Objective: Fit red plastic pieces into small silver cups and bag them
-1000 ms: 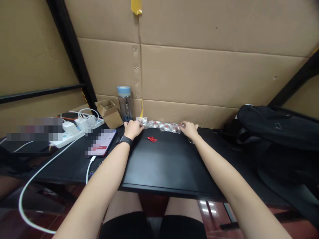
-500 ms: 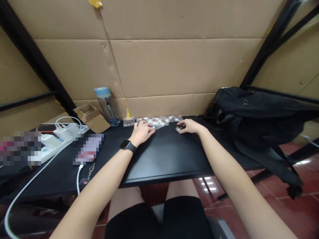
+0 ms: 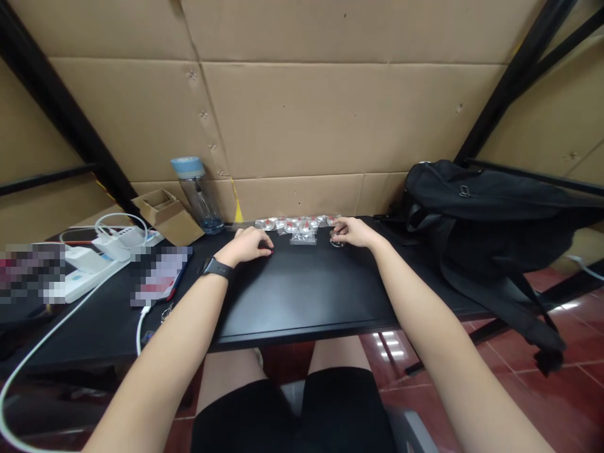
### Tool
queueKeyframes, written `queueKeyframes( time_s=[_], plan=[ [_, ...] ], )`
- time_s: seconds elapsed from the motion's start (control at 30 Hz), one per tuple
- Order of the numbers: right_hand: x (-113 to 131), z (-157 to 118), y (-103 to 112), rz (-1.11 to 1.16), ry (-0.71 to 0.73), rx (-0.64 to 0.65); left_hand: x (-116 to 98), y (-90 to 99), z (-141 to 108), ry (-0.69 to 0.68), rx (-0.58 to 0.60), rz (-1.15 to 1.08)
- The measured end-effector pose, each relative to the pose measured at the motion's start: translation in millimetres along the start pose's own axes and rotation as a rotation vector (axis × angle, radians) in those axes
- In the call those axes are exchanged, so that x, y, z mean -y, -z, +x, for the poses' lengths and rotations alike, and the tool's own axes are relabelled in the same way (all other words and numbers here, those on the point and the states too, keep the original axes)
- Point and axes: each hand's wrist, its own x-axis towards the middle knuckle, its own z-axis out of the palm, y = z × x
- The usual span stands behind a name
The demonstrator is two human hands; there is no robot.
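Note:
My left hand, wearing a black watch, rests low on the black desk with its fingers bent and closed. A small red thing shows at its fingertips; most of it is hidden. At the right, my right hand pinches the edge of a small round shiny disc that lies at the desk surface. Between the hands, along the back edge, is a row of clear plastic packets with red marks and silvery round contents. One clear packet lies in front of that row.
At the left stand a blue-lidded bottle and an open cardboard box. Nearer are a power strip with white cables and a phone on a cord. A black bag occupies the right side. Cardboard walls the back.
My left hand has moved left, away from the packets, and a red thing now shows at its fingertips. A clear packet now lies before the row. My right hand stays at the disc.

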Motion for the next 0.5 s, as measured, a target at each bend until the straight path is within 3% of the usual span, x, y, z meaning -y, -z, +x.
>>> queueKeyframes(
  time_s=[0.23,0.37,0.5],
  plan=[
    [19,-3,0,0.021,0.139,-0.141,-14,-15.6,5,0.107,-0.052,-0.013],
    [38,-5,-5,0.181,0.231,-0.213,-21,-13.4,2,0.129,-0.211,-0.050],
    [61,-9,-14,0.422,0.279,-0.217,-33,-5.4,2,0.127,-0.373,-0.292]
  ],
)
